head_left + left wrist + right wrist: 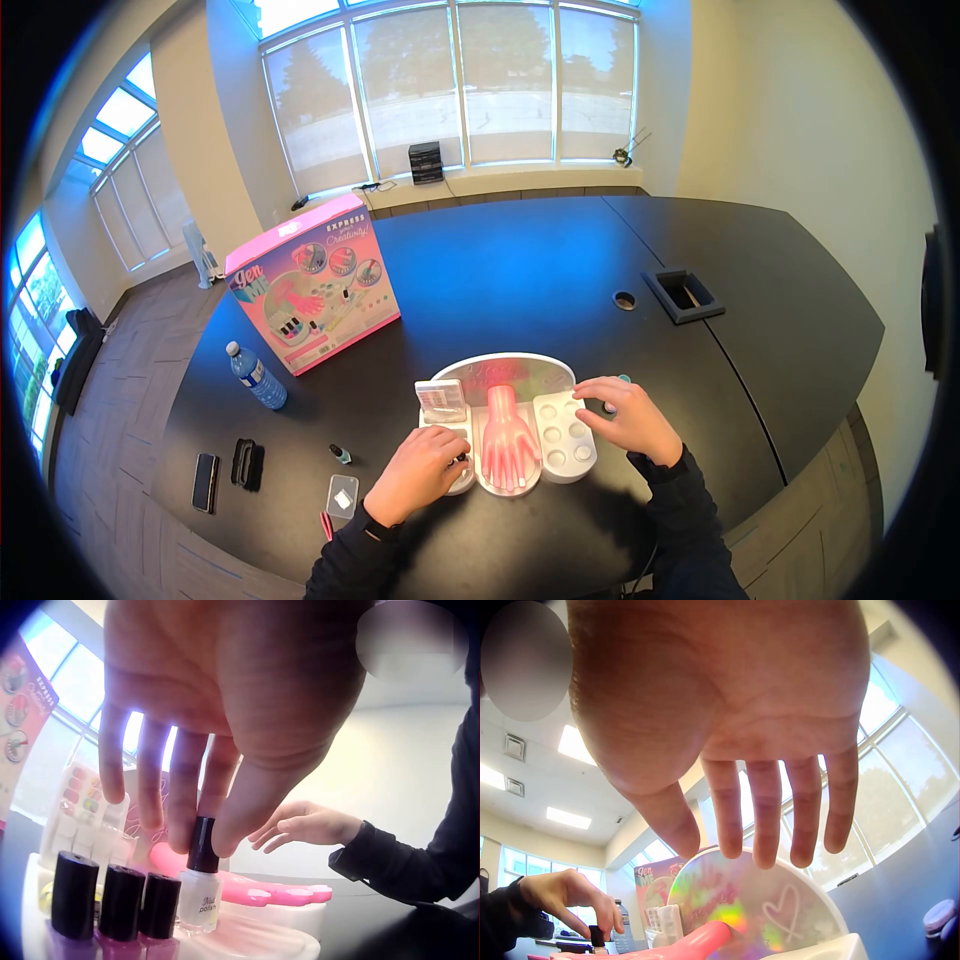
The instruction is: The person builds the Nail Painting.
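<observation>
Downward head view, low close wrist views — model hand (507, 440) in each

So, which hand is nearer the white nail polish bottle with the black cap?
Left: the left hand pinches that bottle's cap; the right hand is beyond the glossy pink model hand.

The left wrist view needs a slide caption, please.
Left hand pinching a nail polish bottle by its cap, near three coloured bottles.
</observation>
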A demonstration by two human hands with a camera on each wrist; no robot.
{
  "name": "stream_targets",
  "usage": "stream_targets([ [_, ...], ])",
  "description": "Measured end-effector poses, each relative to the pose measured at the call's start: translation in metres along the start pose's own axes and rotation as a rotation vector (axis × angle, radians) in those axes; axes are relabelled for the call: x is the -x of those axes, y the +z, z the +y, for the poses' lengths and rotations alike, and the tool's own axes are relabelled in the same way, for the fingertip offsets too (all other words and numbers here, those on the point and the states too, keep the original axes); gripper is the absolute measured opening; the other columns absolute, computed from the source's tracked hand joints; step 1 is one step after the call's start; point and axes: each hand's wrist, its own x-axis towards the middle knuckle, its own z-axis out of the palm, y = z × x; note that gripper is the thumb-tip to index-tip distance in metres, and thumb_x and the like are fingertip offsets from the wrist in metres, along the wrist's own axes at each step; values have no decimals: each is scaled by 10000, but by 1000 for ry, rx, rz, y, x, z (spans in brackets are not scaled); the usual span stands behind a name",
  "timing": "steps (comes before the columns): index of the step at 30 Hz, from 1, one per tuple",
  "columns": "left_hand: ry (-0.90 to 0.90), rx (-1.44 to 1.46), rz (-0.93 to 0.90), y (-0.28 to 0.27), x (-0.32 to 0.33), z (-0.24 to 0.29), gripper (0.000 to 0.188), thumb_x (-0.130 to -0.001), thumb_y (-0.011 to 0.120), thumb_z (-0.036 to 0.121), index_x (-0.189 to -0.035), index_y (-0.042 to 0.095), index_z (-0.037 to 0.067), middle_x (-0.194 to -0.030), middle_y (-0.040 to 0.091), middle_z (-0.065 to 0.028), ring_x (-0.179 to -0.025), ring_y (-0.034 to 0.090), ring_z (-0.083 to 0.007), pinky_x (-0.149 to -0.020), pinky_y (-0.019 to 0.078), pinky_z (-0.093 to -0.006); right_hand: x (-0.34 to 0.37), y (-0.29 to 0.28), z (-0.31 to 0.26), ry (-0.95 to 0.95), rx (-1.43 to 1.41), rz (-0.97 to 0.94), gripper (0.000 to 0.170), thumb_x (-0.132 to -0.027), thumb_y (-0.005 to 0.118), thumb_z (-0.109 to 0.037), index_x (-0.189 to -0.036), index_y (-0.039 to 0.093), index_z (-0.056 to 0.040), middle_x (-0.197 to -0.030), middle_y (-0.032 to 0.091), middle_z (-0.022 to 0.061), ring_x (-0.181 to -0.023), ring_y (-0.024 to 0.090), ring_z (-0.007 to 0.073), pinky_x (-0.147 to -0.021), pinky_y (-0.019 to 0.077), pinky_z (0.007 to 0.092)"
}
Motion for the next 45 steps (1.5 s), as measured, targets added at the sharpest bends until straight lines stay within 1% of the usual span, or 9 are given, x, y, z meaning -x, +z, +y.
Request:
stream_targets([
  [4,13,-4,-44,3,1,-3,158,-956,775,173,-1080,743,79,-1030,729,-106,-1089,692,-313,-992,530,-447,0,0,-2,-18,2,7,279,-968,838,-222,-1206,808,-79,-1275,818,58,-1124,754,262,-804,605,388],
  [6,13,-5,-36,3,0,-2,158,-932,789,166,-1055,757,71,-1012,733,-95,-1069,696,-313,-971,533,-450,-1,-2,-9,26,-4,-16,262,-971,808,-213,-1179,800,-54,-1227,809,116,-1173,752,324,-1011,602,435],
  [7,17,-6,-28,3,0,-2,158,-908,803,159,-1030,771,64,-993,737,-84,-1049,700,-313,-950,537,-453,-1,-2,-7,25,-3,-15,262,-971,808,-213,-1179,800,-54,-1227,809,116,-1173,752,324,-1011,602,435],
  [9,14,-12,-39,3,0,-2,155,-907,804,160,-1023,773,63,-986,735,-84,-1043,700,-315,-950,536,-453,0,0,0,-21,3,0,273,-967,837,-221,-1200,809,-83,-1275,817,56,-1129,754,265,-820,609,387],
  [10,11,-18,-50,3,0,-3,153,-905,806,162,-1017,775,63,-979,733,-84,-1037,700,-317,-949,536,-452,0,0,0,-20,4,0,273,-967,837,-221,-1200,809,-83,-1275,817,56,-1129,754,265,-820,609,387],
  [16,-6,-21,-98,6,0,-5,137,-937,767,163,-1037,777,69,-1004,734,-79,-1078,699,-301,-1003,534,-444,0,0,-2,-29,16,-2,277,-971,831,-226,-1205,806,-81,-1278,816,55,-1127,754,265,-824,609,389],
  [18,-6,-27,-101,7,0,-6,141,-931,768,160,-1036,775,68,-1004,735,-79,-1079,700,-303,-1003,534,-446,-1,-3,-7,15,-2,-21,267,-974,805,-213,-1184,794,-47,-1234,803,120,-1165,750,331,-1004,600,436],
  [35,-22,25,-68,-13,2,-11,252,-860,875,220,-1046,789,73,-1026,767,-81,-1062,709,-325,-967,551,-449,-1,-4,-10,20,-16,-35,264,-968,814,-204,-1182,799,-50,-1233,807,121,-1170,751,330,-1015,598,435],
  [45,-400,-127,182,-74,41,-65,243,-851,852,150,-1059,779,48,-1012,762,-103,-1052,702,-351,-951,560,-455,-1,-3,-9,17,-15,-35,266,-962,823,-197,-1183,803,-51,-1222,809,117,-1163,753,328,-1008,600,433],
])
